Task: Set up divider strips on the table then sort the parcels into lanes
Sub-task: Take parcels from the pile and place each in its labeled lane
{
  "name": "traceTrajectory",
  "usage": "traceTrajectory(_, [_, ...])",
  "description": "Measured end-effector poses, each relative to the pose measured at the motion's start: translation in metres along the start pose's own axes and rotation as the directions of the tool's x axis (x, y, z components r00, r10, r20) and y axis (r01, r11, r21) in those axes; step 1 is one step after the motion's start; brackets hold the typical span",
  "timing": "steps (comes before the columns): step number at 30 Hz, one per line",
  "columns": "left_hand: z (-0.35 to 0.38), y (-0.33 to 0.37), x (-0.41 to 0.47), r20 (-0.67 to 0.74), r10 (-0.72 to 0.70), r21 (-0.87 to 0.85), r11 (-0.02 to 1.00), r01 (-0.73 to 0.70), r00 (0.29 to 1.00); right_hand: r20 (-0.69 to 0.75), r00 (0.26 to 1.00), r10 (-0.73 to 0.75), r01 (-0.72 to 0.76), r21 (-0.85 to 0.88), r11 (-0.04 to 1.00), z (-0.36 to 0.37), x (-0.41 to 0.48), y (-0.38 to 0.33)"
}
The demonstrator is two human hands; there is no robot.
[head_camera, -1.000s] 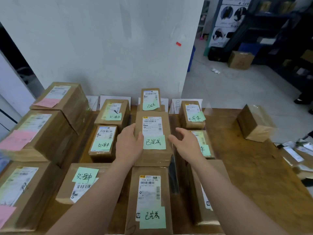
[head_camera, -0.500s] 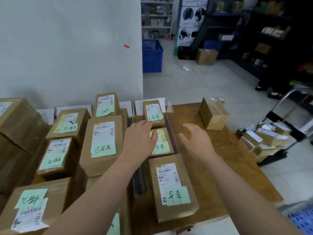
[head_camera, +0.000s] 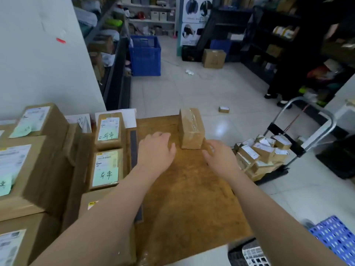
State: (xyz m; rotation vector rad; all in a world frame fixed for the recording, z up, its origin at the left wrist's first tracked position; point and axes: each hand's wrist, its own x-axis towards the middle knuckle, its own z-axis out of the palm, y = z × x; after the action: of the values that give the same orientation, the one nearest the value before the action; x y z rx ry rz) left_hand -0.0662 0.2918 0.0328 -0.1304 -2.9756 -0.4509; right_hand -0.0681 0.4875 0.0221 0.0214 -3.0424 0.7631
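A taped brown parcel [head_camera: 191, 128] with no note stands alone near the far edge of the wooden table [head_camera: 188, 198]. My left hand [head_camera: 155, 150] hovers just left of it, fingers loosely bent, holding nothing. My right hand [head_camera: 219, 157] reaches toward its near right corner, fingers relaxed, apart from it or barely touching. A dark divider strip [head_camera: 133, 148] lies along the table beside a lane of parcels with green notes [head_camera: 106, 167]. More labelled parcels [head_camera: 25, 169] fill the lanes to the left.
A hand trolley [head_camera: 299, 143] with several small parcels [head_camera: 259, 154] stands on the floor right of the table. A blue crate [head_camera: 145, 54] and shelves stand at the back, a blue basket [head_camera: 334, 239] at the near right. A person stands by the right-hand shelves [head_camera: 284, 79].
My view has swung right. Both hands have left the middle lane's parcel and moved right across the table to the lone taped parcel.
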Motion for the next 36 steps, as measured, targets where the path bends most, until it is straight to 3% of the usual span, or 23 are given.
traceTrajectory(13, [0.062, 0.049, 0.105, 0.151, 0.031, 0.086, 0.995, -0.044, 0.988, 0.046, 0.993, 0.106, -0.107, 0.032, 0.994, 0.0, 0.078, 0.066])
traceTrajectory(25, [0.142, 0.081, 0.189, 0.327, -0.269, 0.082, 0.963, 0.256, 0.906, 0.127, 0.99, 0.065, -0.082, 0.138, 0.987, 0.014, 0.153, 0.11])
traceTrajectory(30, [0.164, 0.094, 0.207, 0.282, -0.421, 0.046, 0.904, 0.426, 0.862, 0.157, 0.987, 0.043, -0.066, 0.148, 0.987, 0.021, 0.171, 0.134])
traceTrajectory(34, [0.171, 0.082, 0.202, 0.227, -0.46, -0.069, 0.871, 0.486, 0.858, 0.191, 0.98, 0.049, -0.082, 0.166, 0.983, 0.022, 0.175, 0.142])
traceTrajectory(36, [0.167, 0.072, 0.19, 0.249, -0.513, -0.304, 0.764, 0.569, 0.821, 0.222, 0.973, 0.064, -0.109, 0.196, 0.975, 0.022, 0.174, 0.144])
